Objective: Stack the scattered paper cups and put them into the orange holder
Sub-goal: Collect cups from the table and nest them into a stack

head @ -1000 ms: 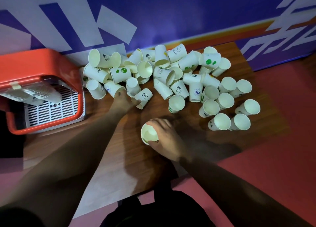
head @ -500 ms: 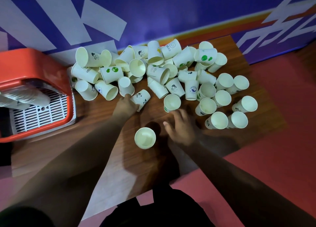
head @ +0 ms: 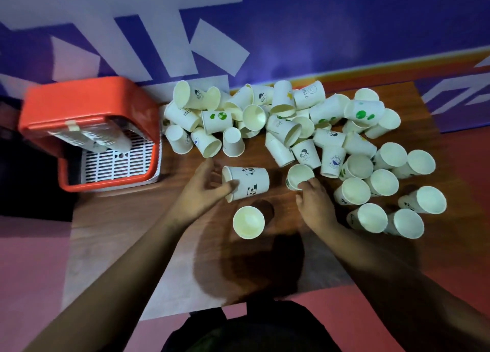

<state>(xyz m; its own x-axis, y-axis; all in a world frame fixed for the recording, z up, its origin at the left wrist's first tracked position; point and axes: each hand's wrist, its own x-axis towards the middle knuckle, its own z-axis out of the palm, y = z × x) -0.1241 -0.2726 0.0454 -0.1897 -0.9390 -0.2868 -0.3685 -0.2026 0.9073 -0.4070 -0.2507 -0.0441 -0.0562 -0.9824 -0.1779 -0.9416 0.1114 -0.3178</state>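
Orange holder (head: 87,100): stacked cups (head: 106,139) inside; left grip (head: 201,192) holds panda cup (head: 249,182).

matt white paper cups (head: 305,129), glossy orange plastic holder (head: 87,100) with white slotted grid (head: 116,161), smooth wood-grain desk (head: 127,219)

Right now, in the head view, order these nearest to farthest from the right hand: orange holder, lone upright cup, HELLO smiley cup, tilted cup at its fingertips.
1. Tilted cup, at the fingertips of the right hand.
2. Lone upright cup, to its left.
3. HELLO smiley cup, back by the wall.
4. Orange holder, far left.
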